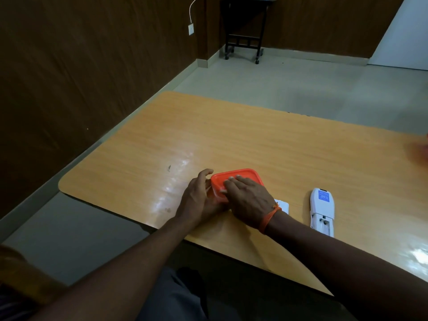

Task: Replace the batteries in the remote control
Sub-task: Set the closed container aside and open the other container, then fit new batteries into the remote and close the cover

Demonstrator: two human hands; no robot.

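A white remote control [322, 210] lies face down on the wooden table [254, 140], its battery bay uncovered at the near end. A white piece, apparently the battery cover [283, 205], lies between the remote and my right hand. A small box with an orange lid [240, 178] stands near the table's front edge. My left hand [196, 198] grips the box's left side. My right hand [247, 196] lies flat on the lid with fingers spread. No batteries can be seen.
A dark wood-panelled wall runs along the left. A black wheeled stand [244, 31] is at the far wall. Something reddish and blurred [420, 149] shows at the table's right edge. The table's near edge runs diagonally over my lap.
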